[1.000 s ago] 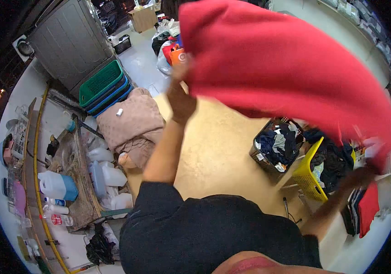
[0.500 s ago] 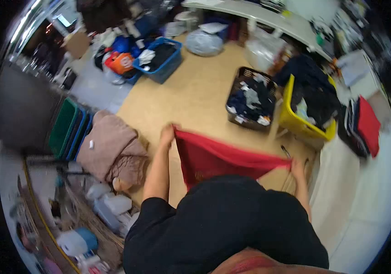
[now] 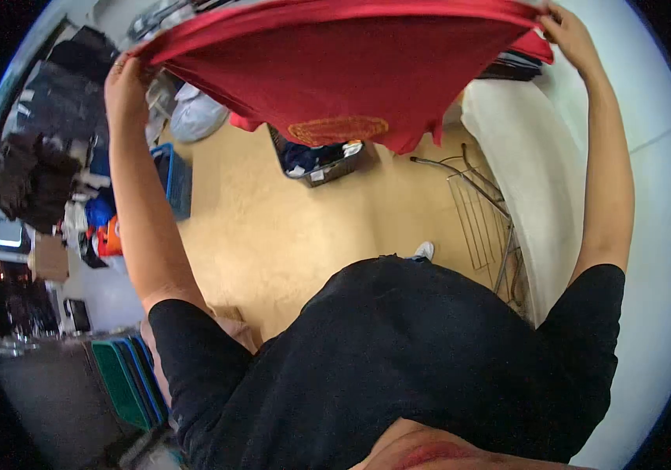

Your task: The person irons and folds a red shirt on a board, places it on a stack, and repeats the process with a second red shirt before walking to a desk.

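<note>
A red T-shirt [image 3: 335, 70] with a round orange print hangs stretched across the top of the view, held up at arm's length. My left hand [image 3: 127, 88] is closed on its left corner. At the opposite corner, the fingers of my right hand [image 3: 570, 35] pinch the cloth. The lower part of the T-shirt dangles free and covers part of a dark basket [image 3: 320, 168] of clothes on the floor behind it.
A blue basket [image 3: 177, 184] stands left of my left forearm. A metal wire rack [image 3: 476, 219] lies by the white covered surface [image 3: 531, 188] on the right. Stacked green and blue bins [image 3: 122, 380] are at lower left, and a stuffed plastic bag [image 3: 197, 116] sits behind.
Both hands have risen from near waist height to high in front of me, lifting and spreading the T-shirt. The camera view has turned as well.
</note>
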The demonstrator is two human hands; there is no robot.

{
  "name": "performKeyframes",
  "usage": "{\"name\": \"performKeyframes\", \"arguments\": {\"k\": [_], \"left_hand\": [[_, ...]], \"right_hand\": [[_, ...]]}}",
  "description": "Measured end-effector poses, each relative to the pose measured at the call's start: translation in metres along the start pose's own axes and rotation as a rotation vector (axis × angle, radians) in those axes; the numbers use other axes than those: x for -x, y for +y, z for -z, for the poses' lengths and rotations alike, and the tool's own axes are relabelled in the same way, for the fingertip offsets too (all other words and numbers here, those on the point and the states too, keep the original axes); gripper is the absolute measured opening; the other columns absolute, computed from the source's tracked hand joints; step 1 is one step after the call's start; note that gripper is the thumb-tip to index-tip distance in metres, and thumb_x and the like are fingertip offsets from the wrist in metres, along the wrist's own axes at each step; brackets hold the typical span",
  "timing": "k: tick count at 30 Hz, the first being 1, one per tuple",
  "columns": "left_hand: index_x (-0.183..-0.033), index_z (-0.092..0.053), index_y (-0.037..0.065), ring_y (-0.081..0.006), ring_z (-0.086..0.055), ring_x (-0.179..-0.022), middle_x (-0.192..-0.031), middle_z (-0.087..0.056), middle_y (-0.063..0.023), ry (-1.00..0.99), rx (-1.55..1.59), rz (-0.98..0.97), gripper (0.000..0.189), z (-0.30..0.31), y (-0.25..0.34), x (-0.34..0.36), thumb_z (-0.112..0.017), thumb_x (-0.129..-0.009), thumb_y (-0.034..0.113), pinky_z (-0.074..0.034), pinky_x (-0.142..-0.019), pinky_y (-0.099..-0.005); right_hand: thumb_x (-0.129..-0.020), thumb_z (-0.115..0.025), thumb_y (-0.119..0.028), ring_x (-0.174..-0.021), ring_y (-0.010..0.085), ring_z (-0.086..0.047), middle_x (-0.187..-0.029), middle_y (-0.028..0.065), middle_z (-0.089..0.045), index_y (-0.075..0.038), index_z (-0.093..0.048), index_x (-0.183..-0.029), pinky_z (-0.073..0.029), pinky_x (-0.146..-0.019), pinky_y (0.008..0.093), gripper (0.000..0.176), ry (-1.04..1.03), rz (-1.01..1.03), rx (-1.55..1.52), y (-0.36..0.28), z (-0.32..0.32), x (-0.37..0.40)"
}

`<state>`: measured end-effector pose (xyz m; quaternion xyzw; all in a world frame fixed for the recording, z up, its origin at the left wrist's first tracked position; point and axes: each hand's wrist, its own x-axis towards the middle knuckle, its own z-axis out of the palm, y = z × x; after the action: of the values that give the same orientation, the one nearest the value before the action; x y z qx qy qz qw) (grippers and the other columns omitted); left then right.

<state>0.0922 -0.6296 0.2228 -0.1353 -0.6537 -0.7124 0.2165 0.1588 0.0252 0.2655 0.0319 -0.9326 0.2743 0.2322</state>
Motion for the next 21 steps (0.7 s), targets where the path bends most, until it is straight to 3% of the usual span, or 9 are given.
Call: {"name": "performKeyframes", "arguments": {"k": [8, 9, 10, 12, 14, 16, 17, 18, 21], "left_hand": [[-0.118, -0.057, -0.006, -0.0245, -0.060, -0.107, -0.114, -0.061, -0.0159, -0.105, 0.138, -0.117, 0.028, -0.114, 0.050, -0.071, -0.044, -0.094, 0.005, -0.050, -0.092, -0.0355], [-0.120, -0.055, -0.005, -0.0252, -0.058, -0.109, -0.117, -0.059, -0.0166, -0.254, -0.662, -0.536, 0.030, -0.120, 0.066, -0.072, -0.044, -0.095, 0.005, -0.049, -0.093, -0.0365], [-0.123, -0.054, -0.004, -0.0247, -0.059, -0.108, -0.115, -0.060, -0.0161, -0.099, 0.156, -0.208, 0.031, -0.139, 0.066, -0.074, -0.047, -0.095, 0.007, -0.048, -0.095, -0.0358], [-0.120, -0.055, -0.004, -0.0203, -0.061, -0.101, -0.111, -0.062, -0.0136, -0.126, 0.120, -0.256, 0.031, -0.170, 0.083, -0.070, -0.054, -0.094, 0.011, -0.049, -0.089, -0.0317], [-0.106, -0.063, 0.004, -0.0105, -0.060, -0.079, -0.096, -0.065, -0.0023, -0.020, -0.132, -0.326, 0.020, -0.203, 0.093, -0.061, -0.062, -0.090, 0.016, -0.044, -0.068, -0.0229], [-0.097, -0.066, 0.008, -0.0048, -0.042, -0.063, -0.073, -0.054, 0.0054, -0.108, -0.485, -0.384, 0.018, -0.219, 0.096, -0.068, -0.063, -0.089, 0.023, -0.032, -0.057, -0.0216], [-0.096, -0.066, 0.008, -0.0046, -0.041, -0.063, -0.072, -0.053, 0.0052, -0.124, -0.457, -0.388, 0.019, -0.227, 0.094, -0.073, -0.063, -0.089, 0.024, -0.032, -0.057, -0.0218], [-0.096, -0.066, 0.008, -0.0045, -0.041, -0.063, -0.072, -0.053, 0.0050, -0.140, -0.429, -0.394, 0.020, -0.235, 0.092, -0.077, -0.062, -0.089, 0.026, -0.033, -0.057, -0.0221], [-0.098, -0.065, 0.006, -0.0044, -0.042, -0.061, -0.069, -0.051, 0.0048, -0.133, -0.263, -0.402, 0.022, -0.290, 0.082, -0.065, -0.059, -0.091, 0.026, -0.032, -0.055, -0.0210]], "right_hand": [[-0.085, -0.048, -0.016, -0.069, 0.0149, -0.058, -0.078, 0.0055, -0.059, -0.008, -0.059, -0.092, -0.051, -0.062, 0.0298, 0.015, 0.331, -0.128, -0.299, -0.054, 0.114, 0.044], [-0.085, -0.050, -0.016, -0.070, 0.0151, -0.057, -0.079, 0.0054, -0.059, -0.009, -0.058, -0.090, -0.051, -0.063, 0.0300, 0.012, 0.369, -0.092, -0.342, -0.049, 0.134, 0.044], [-0.085, -0.051, -0.017, -0.071, 0.0153, -0.057, -0.081, 0.0052, -0.058, -0.009, -0.056, -0.088, -0.051, -0.063, 0.0303, 0.010, 0.405, -0.058, -0.385, -0.043, 0.152, 0.047], [-0.084, -0.055, -0.017, -0.072, 0.0151, -0.056, -0.082, 0.0045, -0.056, -0.009, -0.052, -0.086, -0.051, -0.064, 0.0301, 0.008, 0.521, -0.003, -0.246, -0.056, 0.170, 0.066], [-0.083, -0.056, -0.014, -0.072, 0.0144, -0.056, -0.082, 0.0045, -0.056, -0.009, -0.052, -0.087, -0.051, -0.065, 0.0287, 0.007, 0.501, 0.044, -0.092, -0.041, 0.201, 0.077], [-0.074, -0.055, 0.014, -0.074, 0.0249, -0.065, -0.091, 0.0210, -0.057, 0.009, -0.048, -0.104, -0.060, -0.073, 0.0341, 0.032, 0.286, 0.200, 0.028, -0.015, 0.247, 0.077], [-0.073, -0.056, 0.013, -0.063, 0.0220, -0.062, -0.083, 0.0160, -0.055, 0.005, -0.051, -0.091, -0.057, -0.057, 0.0302, 0.020, 0.361, 0.245, -0.095, -0.014, 0.261, 0.084], [-0.083, -0.054, -0.010, -0.073, 0.0147, -0.057, -0.084, 0.0057, -0.057, -0.008, -0.051, -0.087, -0.052, -0.066, 0.0281, 0.005, 0.569, 0.164, 0.326, -0.013, 0.274, 0.095], [-0.081, -0.054, -0.007, -0.077, 0.0160, -0.059, -0.089, 0.0077, -0.058, -0.007, -0.053, -0.089, -0.053, -0.070, 0.0287, 0.008, 0.726, 0.291, 0.285, -0.032, 0.273, 0.126]]}}
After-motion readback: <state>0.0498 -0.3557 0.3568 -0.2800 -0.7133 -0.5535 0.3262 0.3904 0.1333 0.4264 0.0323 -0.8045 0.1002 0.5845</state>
